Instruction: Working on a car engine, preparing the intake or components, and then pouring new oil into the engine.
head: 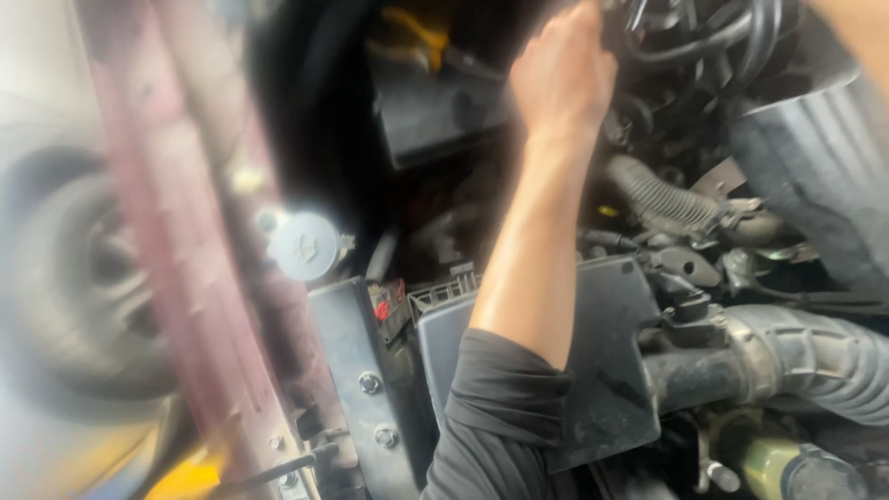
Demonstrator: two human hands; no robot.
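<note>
Left hand way up at the top of the view, deep in the engine bay, back of the hand toward the camera. Fingers curled in among the bundle of black hoses, tips lost in the dark behind them. Can't tell whether anything's actually gripped or just being felt for. Probably the left, going by the black sleeve coming up from the bottom, though the blur doesn't help. Right hand out of frame, only a strip of bare forearm in the top right corner.

Stuff that could bite from here:
- Working blind, so easy to yank the wrong hose or pop a clip loose.
- Bare forearm stretched over the black air box cover, right beside the ribbed hose and its metal brackets. One slip and that's scraped skin.
- Sleeve draped on the cover's edge, near the red connector. Could snag when pulling back.
</note>
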